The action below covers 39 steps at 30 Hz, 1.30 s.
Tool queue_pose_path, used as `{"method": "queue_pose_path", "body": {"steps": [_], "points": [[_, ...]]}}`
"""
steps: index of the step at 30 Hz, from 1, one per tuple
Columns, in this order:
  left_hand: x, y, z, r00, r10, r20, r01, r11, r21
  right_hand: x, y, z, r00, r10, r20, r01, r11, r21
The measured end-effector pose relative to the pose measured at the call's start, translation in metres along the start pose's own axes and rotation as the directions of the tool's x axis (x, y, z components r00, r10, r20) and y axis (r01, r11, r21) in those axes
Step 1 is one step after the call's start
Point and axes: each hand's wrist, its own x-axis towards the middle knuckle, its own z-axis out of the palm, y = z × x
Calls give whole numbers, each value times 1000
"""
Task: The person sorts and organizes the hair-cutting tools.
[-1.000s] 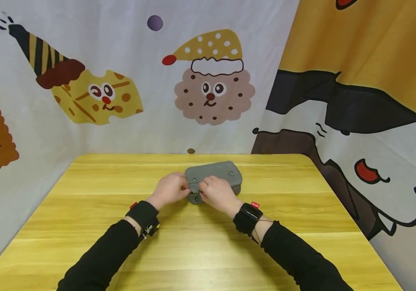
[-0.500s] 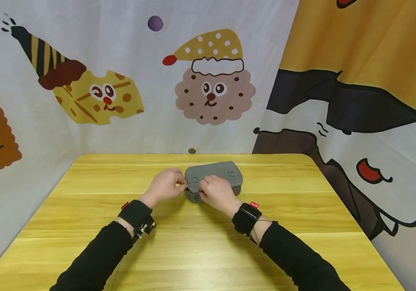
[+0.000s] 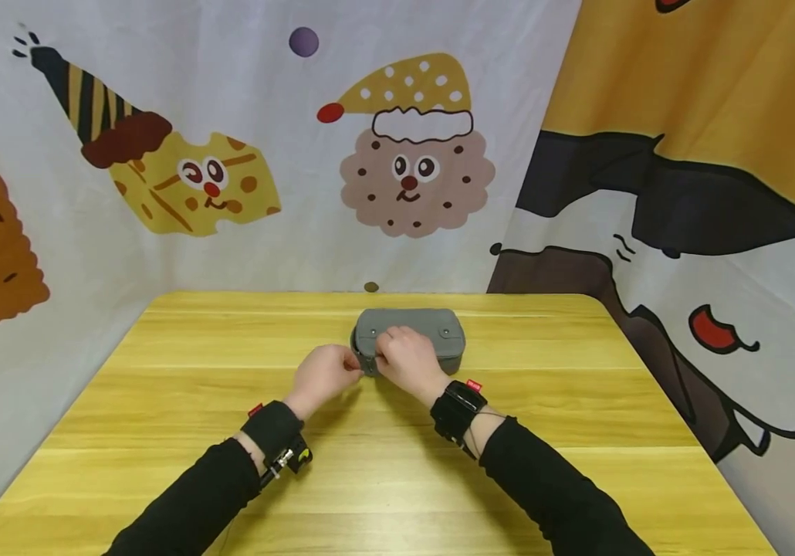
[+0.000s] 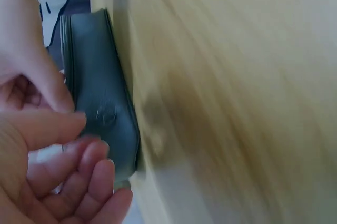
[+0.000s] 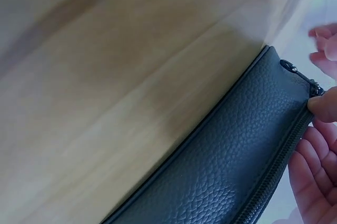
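Note:
A grey leather zip pouch (image 3: 439,323) with two studs on top sits toward the far side of the table. My right hand (image 3: 407,359) reaches over its front left part. In the right wrist view, the right thumb (image 5: 325,106) pinches the zipped edge beside the zipper slider (image 5: 316,88), with fingers curled behind. The zipper pull (image 5: 288,66) hangs at the pouch's end. My left hand (image 3: 324,374) hovers at the pouch's left end. Its thumb and index finger (image 4: 93,147) stand a little apart, the other fingers loosely curled, nothing seen between them.
The wooden table (image 3: 397,479) extends around the pouch, its far edge close behind it. A printed cloth (image 3: 231,262) with cartoon figures hangs behind the table and along its sides. Both wrists wear black bands (image 3: 272,428) with small devices.
My left hand has drawn back from the pouch's left end, then come in again lower. The pouch has turned slightly, its left end swinging away, while the right hand keeps its grip.

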Motion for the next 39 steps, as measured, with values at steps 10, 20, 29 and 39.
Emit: {"method": "queue_pose_path", "body": {"steps": [10, 20, 29, 39], "points": [[7, 3, 11, 985, -161, -64, 161, 987, -10, 11, -2, -1, 995, 75, 70, -76, 997, 15], [14, 5, 20, 973, -214, -83, 213, 977, -19, 14, -3, -3, 992, 108, 61, -108, 994, -6], [17, 3, 26, 976, -180, -123, 183, 983, 12, 15, -5, -1, 989, 128, 74, -127, 992, -18], [17, -2, 28, 973, -202, -115, 204, 979, 7, 14, -7, -1, 992, 118, 53, -118, 993, -9]]}}
